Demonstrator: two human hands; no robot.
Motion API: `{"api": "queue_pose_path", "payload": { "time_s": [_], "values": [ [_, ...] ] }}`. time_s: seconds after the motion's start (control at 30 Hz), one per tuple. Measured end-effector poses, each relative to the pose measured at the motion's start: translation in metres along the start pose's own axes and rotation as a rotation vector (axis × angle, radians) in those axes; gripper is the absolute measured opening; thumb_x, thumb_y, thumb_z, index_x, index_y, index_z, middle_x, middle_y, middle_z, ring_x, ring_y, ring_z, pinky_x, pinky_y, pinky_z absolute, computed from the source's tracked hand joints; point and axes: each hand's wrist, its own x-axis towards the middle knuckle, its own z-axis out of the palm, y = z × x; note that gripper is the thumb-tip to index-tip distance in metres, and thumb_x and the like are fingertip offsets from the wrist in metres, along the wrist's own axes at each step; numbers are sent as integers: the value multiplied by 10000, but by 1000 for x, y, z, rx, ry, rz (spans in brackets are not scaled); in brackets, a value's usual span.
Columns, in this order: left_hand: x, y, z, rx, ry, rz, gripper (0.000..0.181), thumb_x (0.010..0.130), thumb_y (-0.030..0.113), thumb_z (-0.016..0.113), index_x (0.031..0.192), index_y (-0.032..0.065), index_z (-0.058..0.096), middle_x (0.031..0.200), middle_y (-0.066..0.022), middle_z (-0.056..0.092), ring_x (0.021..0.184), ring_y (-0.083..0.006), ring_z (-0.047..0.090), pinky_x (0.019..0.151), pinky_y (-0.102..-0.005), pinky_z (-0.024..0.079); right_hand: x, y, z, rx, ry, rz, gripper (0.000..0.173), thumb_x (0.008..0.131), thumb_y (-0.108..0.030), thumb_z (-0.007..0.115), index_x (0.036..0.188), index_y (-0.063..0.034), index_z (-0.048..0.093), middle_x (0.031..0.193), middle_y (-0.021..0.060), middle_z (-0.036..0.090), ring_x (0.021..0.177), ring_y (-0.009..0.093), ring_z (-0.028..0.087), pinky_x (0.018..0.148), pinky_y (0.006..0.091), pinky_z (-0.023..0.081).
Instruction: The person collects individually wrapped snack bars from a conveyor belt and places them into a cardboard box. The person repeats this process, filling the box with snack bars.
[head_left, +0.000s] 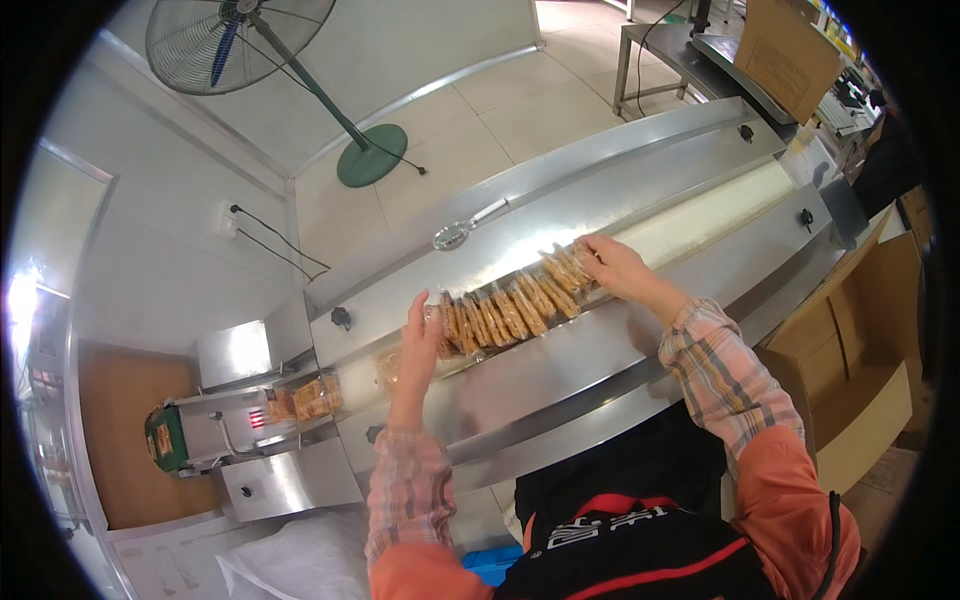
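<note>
A row of clear-wrapped golden snack packs stands on edge, leaning together, on the pale conveyor belt in a stainless steel frame. At the row's left end my left hand is upright, its palm side against the last packs. My right hand touches the packs at the right end, with thumb and fingers bent around the end of the row. More wrapped snack packs lie flat on the narrower feed section at the left. One blurred pack shows behind my left wrist, partly hidden.
A round metal strainer with a handle lies on the steel ledge beyond the belt. Black knobs stick up from the frame. An opened cardboard box stands at the right. A green-based fan stands beyond; a person's dark-clothed part shows far right.
</note>
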Motion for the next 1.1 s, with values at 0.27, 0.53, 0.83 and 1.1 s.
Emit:
{"api": "queue_pose_path", "payload": {
  "time_s": [0.27,0.53,0.83,1.1],
  "values": [
    [-2,30,8,754,-154,427,1237,479,397,950,1503,168,296,1454,-196,342,1276,-439,341,1031,-491,395,-16,-53,-29,-341,-270,-400,1055,660,-440,811,1528,-200,263,1569,150,214,1368,432,313,1073,503,410],
    [-5,16,14,834,-114,497,998,474,344,952,1330,139,484,1336,-163,419,1153,-392,411,980,-473,414,16,-58,9,-565,-257,-344,1027,579,-319,872,1469,-273,361,1459,116,360,1306,471,357,973,535,490],
    [2,18,43,928,-68,538,1068,460,415,942,1368,105,473,1282,-223,434,1191,-427,400,1013,-507,341,4,-56,23,-769,-112,-302,778,631,-338,817,1349,-342,517,1451,121,390,1301,466,379,918,569,477],
    [-22,14,56,777,49,595,910,504,360,926,1287,108,536,1294,-224,400,1212,-414,375,1023,-528,314,-48,-43,25,-513,230,-370,787,527,-369,879,1240,-305,550,1419,75,375,1339,422,298,832,545,460]
  ]
}}
